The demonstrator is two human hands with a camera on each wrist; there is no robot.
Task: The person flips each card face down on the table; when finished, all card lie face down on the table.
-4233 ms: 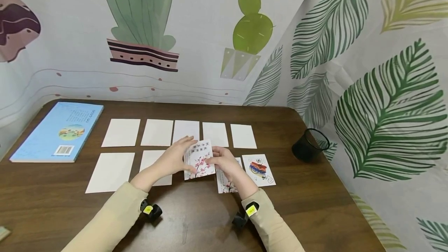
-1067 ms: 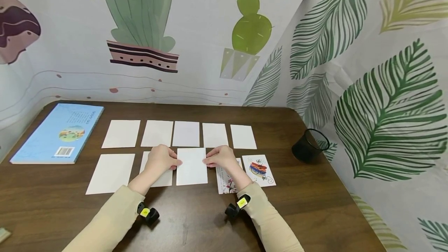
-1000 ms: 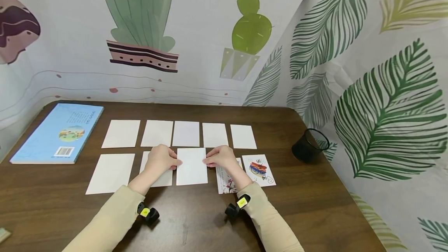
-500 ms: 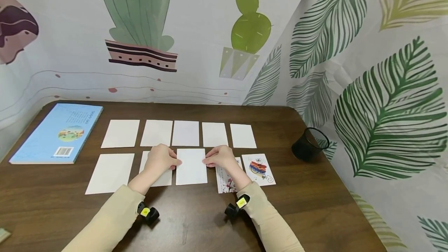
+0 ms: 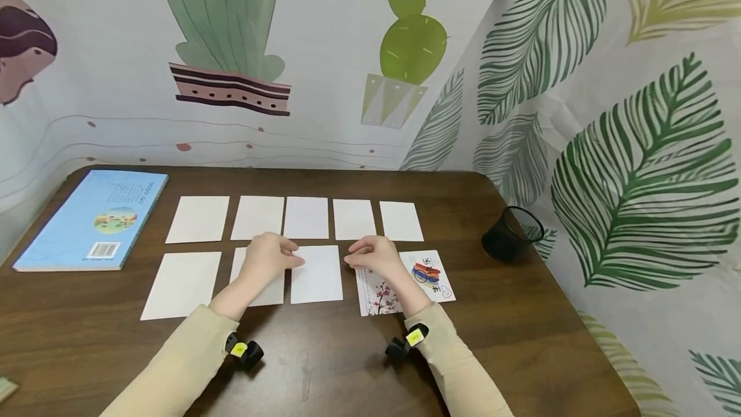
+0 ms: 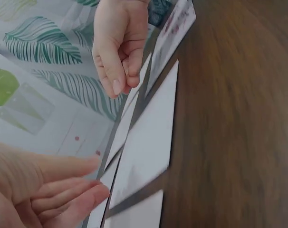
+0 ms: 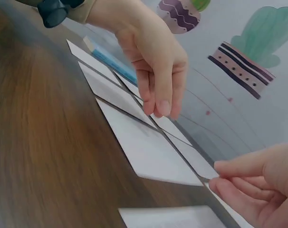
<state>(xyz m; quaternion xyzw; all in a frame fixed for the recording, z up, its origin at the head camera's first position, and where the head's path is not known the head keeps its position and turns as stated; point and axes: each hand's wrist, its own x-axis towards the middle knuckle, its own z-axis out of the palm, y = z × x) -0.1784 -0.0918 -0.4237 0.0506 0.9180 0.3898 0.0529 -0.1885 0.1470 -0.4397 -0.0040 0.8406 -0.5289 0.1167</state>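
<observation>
Card position: while both hands hovered at its sides, the blank card (image 5: 316, 273) lay face-down in the near row, third from the left, flat on the table (image 5: 324, 365)
Left hand: the left hand (image 5: 267, 259) hung just off the card's left edge over the neighbouring white card (image 5: 255, 283), fingers loosely curled and gripping nothing
Right hand: the right hand (image 5: 375, 255) sat just off the right edge, above the blossom card (image 5: 379, 293), thumb and fingers bent toward each other but pinching nothing; whether any tip grazed a card could not be told
Handling: judged very light, thin and a little springy, likely to slide on the smooth top and crease if bent sharply
Where to hold: a long side edge looked best, a fingertip nudging it up before a light pinch between thumb and finger, since it lay too flat to grasp from above
Material: matte white card stock, rectangular, sharp-cornered, plain on the upward face
Neighbours: 5 white cards (image 5: 305, 217) made the far row; a card with a red and blue picture (image 5: 431, 273) ended the near row
Surface: dark wood-grain, slightly glossy
Others: a pale blue paperback book (image 5: 92, 219) lay flat at far left; a black mesh cup (image 5: 511, 235) stood at far right
</observation>
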